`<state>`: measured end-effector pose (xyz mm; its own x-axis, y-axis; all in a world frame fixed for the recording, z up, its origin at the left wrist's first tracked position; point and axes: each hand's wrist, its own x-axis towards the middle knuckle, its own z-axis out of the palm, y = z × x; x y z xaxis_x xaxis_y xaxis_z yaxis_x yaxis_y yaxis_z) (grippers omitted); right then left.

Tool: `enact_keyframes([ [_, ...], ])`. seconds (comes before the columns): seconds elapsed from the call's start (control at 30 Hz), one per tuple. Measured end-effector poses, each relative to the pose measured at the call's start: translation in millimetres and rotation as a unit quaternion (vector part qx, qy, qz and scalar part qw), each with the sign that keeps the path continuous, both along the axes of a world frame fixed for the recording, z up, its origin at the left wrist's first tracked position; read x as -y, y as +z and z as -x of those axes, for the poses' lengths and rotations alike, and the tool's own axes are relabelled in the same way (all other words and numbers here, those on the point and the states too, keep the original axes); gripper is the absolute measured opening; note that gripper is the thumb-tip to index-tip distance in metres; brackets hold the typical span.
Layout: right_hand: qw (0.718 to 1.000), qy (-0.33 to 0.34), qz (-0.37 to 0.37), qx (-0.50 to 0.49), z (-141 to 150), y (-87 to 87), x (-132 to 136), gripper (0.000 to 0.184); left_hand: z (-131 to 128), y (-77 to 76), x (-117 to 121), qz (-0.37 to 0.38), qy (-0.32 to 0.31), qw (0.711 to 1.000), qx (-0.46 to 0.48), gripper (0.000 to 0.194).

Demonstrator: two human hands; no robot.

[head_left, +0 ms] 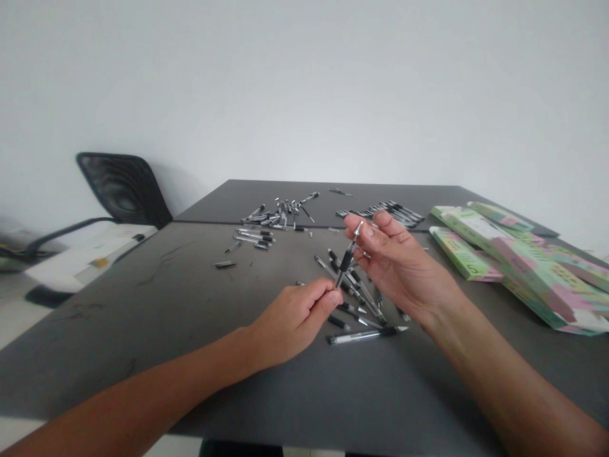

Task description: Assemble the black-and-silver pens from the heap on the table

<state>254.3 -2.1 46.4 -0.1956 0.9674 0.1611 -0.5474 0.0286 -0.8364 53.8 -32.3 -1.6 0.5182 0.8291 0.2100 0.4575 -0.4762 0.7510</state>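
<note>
Between my hands stands a black-gripped ballpoint pen (349, 257), tilted with its tip end up. My right hand (394, 260) pinches it near the upper end with the thumb and fingertips. My left hand (290, 320) closes on its lower end, and the fingers hide that part. Under the hands lies a loose heap of clear-barrelled pens (354, 285). Nearest my left fingertips, a single pen (366, 335) rests on the table apart from the heap.
Pen parts lie scattered on the dark grey table (143, 317) at the far middle, beside a row of pens (385, 212). Green and pink boxes (537, 273) are stacked at the right. A black chair (124, 190) stands at the left, near white papers (80, 254).
</note>
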Motion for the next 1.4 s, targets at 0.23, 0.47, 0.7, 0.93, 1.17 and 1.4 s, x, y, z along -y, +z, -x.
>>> enact_keyframes([
  [0.23,1.000,-0.006,0.000,0.003,4.1,0.1,-0.1,0.025,-0.2,1.4,0.1,0.003,0.002,1.000,0.003,0.033],
  [0.47,0.999,-0.003,-0.016,0.027,5.1,-6.4,-0.8,0.026,0.6,4.1,-0.6,0.004,0.007,1.000,0.016,0.034],
  [0.7,0.998,-0.008,-0.042,0.043,5.3,-6.3,-2.6,0.028,1.7,4.1,-1.0,0.001,0.006,1.000,0.018,0.034],
  [0.93,0.994,-0.042,-0.070,0.076,7.4,-8.8,-4.0,0.035,1.4,1.0,-2.5,-0.004,0.003,1.000,0.001,0.033],
  [1.17,0.984,-0.011,-0.110,0.137,6.0,-9.4,1.6,0.036,0.9,2.3,-1.3,0.004,0.003,1.000,0.014,0.034],
  [1.4,0.973,-0.032,-0.138,0.184,4.7,-13.3,-0.9,0.018,1.4,2.2,-2.5,0.011,-0.007,1.000,0.020,0.036],
])
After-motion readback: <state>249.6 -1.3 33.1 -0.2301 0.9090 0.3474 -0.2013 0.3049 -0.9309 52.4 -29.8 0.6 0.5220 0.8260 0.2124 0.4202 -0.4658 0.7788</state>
